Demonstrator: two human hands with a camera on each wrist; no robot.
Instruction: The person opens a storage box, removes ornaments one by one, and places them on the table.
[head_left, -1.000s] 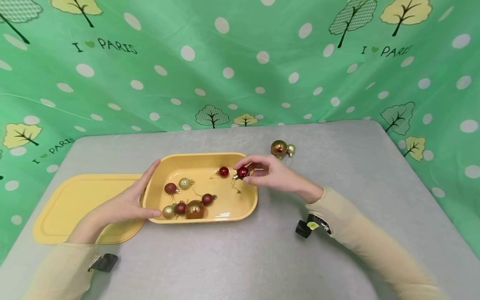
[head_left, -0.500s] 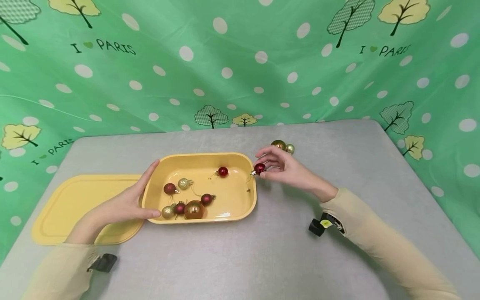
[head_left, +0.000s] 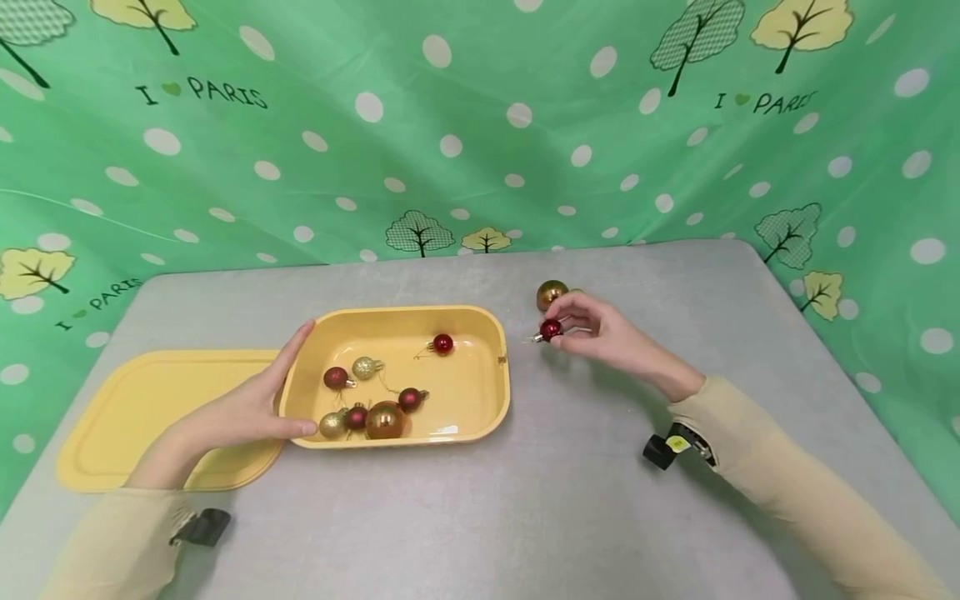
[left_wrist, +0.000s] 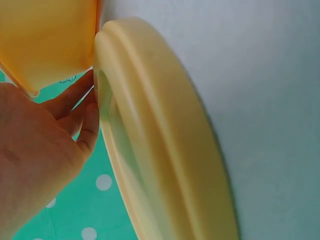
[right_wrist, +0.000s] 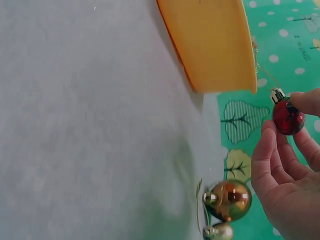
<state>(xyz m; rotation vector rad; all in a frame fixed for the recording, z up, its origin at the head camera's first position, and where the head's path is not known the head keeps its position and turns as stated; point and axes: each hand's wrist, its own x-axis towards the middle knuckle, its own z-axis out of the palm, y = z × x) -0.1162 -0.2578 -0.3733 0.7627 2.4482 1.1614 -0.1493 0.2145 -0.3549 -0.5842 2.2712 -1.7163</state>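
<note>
My right hand [head_left: 611,336] pinches a shiny red Christmas bauble [head_left: 550,330] between thumb and fingers, to the right of the yellow box [head_left: 506,400]. Its silver cap [right_wrist: 276,95] points toward the box, with a thin gold string trailing from it. Spread against the box's left end is my left hand [head_left: 243,412], fingers straight along the wall and thumb at the front corner. Inside the box lie several small red and gold baubles, a larger shiny gold bauble [head_left: 386,420] and a red bauble [head_left: 443,344] near the back.
Just behind my right hand, a large gold bauble [head_left: 552,296] sits beside a smaller gold bauble [right_wrist: 221,231] on the grey table [head_left: 480,517]. The yellow lid [head_left: 165,417] lies left of the box, partly beneath my left forearm. A green patterned curtain [head_left: 480,117] hangs behind.
My right hand has carried the red bauble rightward out from over the box, past its right rim. It now overlaps the small gold bauble behind. The left hand stays at the box.
</note>
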